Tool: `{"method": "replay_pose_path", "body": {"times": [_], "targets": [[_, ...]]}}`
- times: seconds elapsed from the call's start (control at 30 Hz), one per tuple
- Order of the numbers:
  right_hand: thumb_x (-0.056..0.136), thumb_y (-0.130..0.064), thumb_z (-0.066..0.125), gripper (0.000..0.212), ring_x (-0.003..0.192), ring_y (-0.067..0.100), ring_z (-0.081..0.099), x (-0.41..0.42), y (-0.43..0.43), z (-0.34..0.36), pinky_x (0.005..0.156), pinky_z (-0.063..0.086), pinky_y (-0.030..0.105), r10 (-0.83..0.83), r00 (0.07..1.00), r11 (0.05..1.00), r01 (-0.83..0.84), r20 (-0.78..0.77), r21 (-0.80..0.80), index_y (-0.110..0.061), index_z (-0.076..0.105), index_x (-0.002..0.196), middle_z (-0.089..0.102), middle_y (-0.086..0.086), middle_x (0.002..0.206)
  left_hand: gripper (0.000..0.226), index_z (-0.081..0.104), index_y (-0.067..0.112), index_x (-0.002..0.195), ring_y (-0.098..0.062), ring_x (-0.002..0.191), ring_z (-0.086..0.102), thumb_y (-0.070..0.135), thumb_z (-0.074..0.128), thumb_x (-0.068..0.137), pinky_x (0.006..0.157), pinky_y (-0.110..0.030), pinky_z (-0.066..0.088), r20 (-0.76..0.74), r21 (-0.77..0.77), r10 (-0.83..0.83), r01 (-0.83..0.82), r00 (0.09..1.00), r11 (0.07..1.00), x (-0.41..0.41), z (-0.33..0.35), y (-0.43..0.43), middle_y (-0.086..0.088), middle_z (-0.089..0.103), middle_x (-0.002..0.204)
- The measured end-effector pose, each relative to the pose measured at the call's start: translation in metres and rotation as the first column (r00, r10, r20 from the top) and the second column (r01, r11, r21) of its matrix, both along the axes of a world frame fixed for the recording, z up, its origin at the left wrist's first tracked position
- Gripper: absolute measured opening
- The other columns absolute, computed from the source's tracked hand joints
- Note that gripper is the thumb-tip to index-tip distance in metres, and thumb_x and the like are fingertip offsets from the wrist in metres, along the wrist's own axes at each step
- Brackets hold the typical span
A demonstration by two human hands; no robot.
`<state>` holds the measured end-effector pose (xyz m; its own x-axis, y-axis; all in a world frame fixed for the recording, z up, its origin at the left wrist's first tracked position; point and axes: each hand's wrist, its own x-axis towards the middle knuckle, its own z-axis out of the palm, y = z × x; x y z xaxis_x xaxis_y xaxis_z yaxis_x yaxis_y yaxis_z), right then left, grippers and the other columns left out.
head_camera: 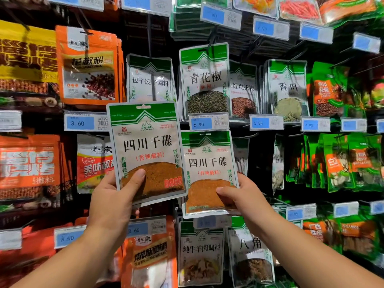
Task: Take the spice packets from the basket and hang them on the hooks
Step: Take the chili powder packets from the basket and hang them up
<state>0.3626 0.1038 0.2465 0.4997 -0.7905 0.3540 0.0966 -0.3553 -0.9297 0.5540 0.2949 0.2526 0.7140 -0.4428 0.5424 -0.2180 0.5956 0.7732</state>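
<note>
In the head view, two flat, glossy plastic pouches are held up before the shelf wall. The left packet [145, 146] is pinched near its bottom by the left hand [112, 198], the thumb laid on the clear window (orange-brown powder shows through). The right packet [207, 169] is gripped at its lower right corner by the right hand [245, 196]. On both, a green top band with a white zigzag and 四川干碟 can be read. Long axes stand upright, hang slots uppermost; the left packet is tipped slightly leftward and overlaps the right one, whose top lies just under the price tag [208, 122] marked 6.90.
</note>
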Motion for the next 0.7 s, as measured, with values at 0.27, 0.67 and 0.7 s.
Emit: {"method": "replay_pose_path", "body": {"times": [0.27,0.67,0.7], "targets": [[0.086,-0.012,0.076,0.03,0.099,0.021,0.071,0.005,-0.009,0.001,0.083,0.055,0.035,-0.032,0.998,0.999,0.032,-0.045,0.006,-0.021,0.068,0.114,0.076,-0.002,0.105,0.036,0.071,0.019,0.115,-0.023,0.101,0.076,0.028,0.072,0.081,0.089,-0.04,0.057,-0.001,-0.008,-0.022,0.022,1.0,1.0,0.001,0.002,0.0,-0.003,0.079,0.108],[0.091,-0.038,0.065,0.033,0.103,0.026,0.066,0.038,-0.037,0.0,0.096,0.054,0.048,-0.223,0.955,0.972,0.202,-0.196,-0.123,-0.018,0.059,0.117,0.069,0.003,0.114,0.026,0.072,0.019,0.115,-0.022,0.1,0.076,0.018,0.071,0.089,0.089,-0.039,0.057,-0.019,0.008,-0.04,0.04,0.999,0.999,-0.005,-0.005,-0.013,-0.002,0.079,0.107],[0.093,-0.04,0.063,0.038,0.106,0.027,0.064,0.041,-0.041,-0.001,0.095,0.053,0.043,-0.249,0.942,0.965,0.222,-0.225,-0.14,-0.014,0.057,0.12,0.067,0.006,0.119,0.025,0.071,0.019,0.115,-0.022,0.099,0.076,0.017,0.071,0.09,0.088,-0.039,0.058,-0.02,0.011,-0.042,0.043,0.999,0.999,-0.005,-0.005,-0.013,-0.002,0.079,0.107]]}}
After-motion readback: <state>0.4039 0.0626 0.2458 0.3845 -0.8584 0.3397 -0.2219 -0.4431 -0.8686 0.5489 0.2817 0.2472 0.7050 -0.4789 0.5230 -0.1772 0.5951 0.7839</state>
